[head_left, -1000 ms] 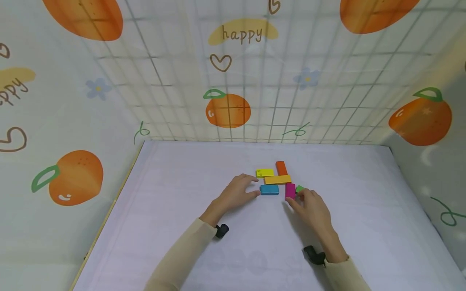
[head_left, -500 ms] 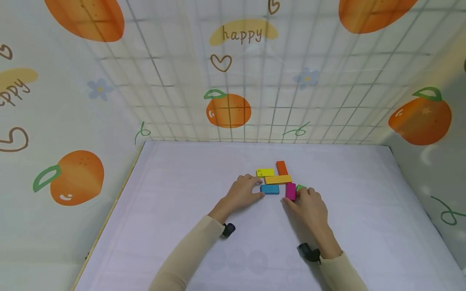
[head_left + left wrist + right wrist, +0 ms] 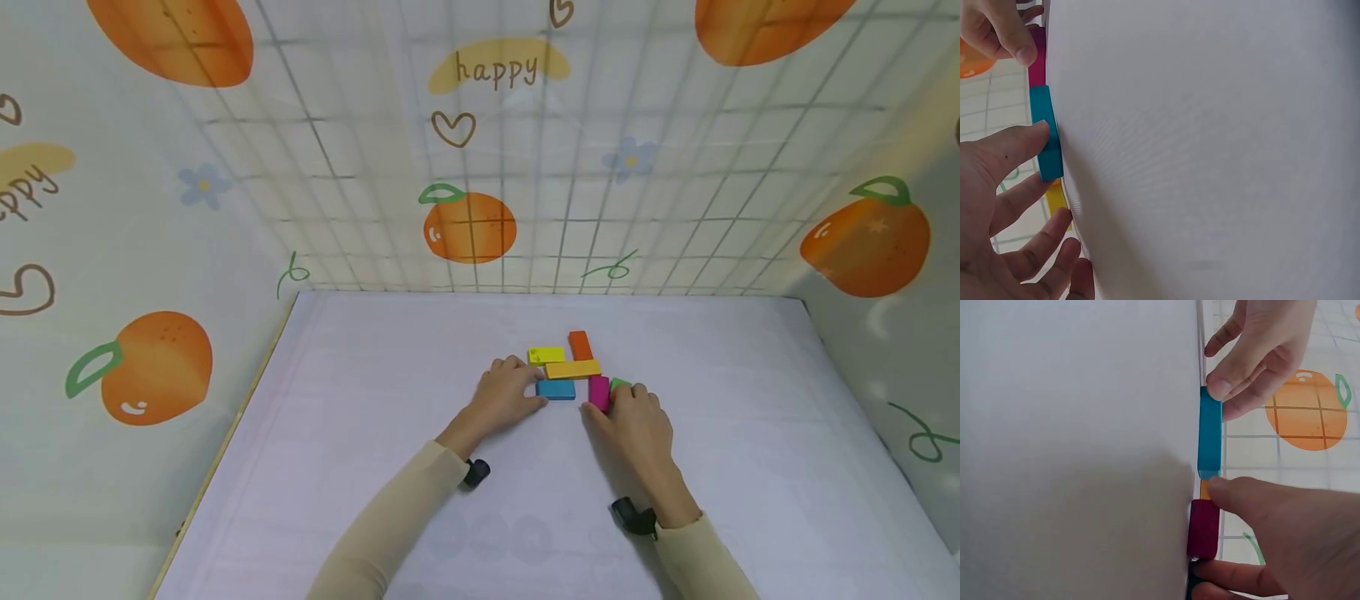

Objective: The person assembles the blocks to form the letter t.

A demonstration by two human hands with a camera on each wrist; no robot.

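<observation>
In the head view my left hand (image 3: 504,392) holds the left end of a blue block (image 3: 557,390). Its thumb lies on the near face in the left wrist view, the index finger at the block's end. My right hand (image 3: 641,429) pinches a magenta block (image 3: 598,393), thumb on its left side and index finger on its right, as the right wrist view shows. A small green block (image 3: 619,384) peeks out behind the right fingers, mostly hidden. Behind the blue and magenta blocks lies a long orange-yellow block (image 3: 573,369).
A yellow block (image 3: 547,356) and a red-orange block (image 3: 580,345) lie farther back, against the long one. White cloth covers the table (image 3: 360,358). Printed curtains (image 3: 375,167) rise at the back and sides. Each wrist carries a small black camera (image 3: 633,517).
My left hand has moved right and closed in on the blue block's end. My right hand has shifted slightly left around the magenta block. The blocks have hardly moved.
</observation>
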